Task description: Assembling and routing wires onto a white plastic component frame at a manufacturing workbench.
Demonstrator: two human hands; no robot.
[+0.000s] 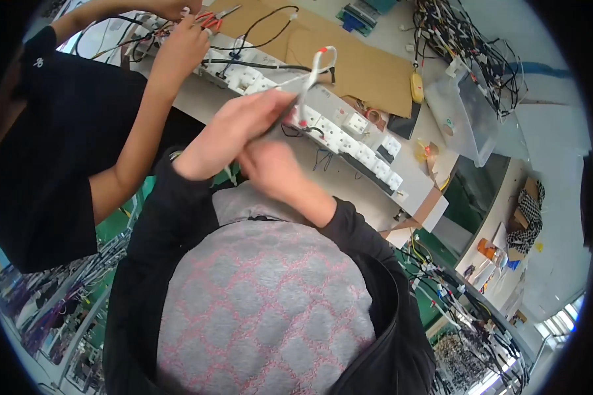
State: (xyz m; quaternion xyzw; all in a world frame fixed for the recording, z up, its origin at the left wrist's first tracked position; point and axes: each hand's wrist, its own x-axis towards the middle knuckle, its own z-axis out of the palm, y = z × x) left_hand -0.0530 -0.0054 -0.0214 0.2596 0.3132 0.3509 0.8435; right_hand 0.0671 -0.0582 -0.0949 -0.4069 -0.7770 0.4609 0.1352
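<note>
In front of my chest, my two hands are close together and smeared by motion. My left hand [234,128] is closed round a white cable [311,76], which loops up past its fingertips and bears red marks. Just below, my right hand [275,168] is curled like a fist against a blurred dark strip [278,124] between the hands; what it grips is hidden. A pale cable end hangs under the hands. Behind them runs a long metal rail of white socket modules [336,136], slanting down to the right, with short dark wires along its near edge.
At left, a co-worker in black [72,151] works over wires beside red-handled pliers [212,20]. Brown cardboard [356,69] lies behind the rail. Further right are a yellow-handled tool [416,85], a clear plastic bin [464,122] and a cable heap [454,33]. More cables hang lower right.
</note>
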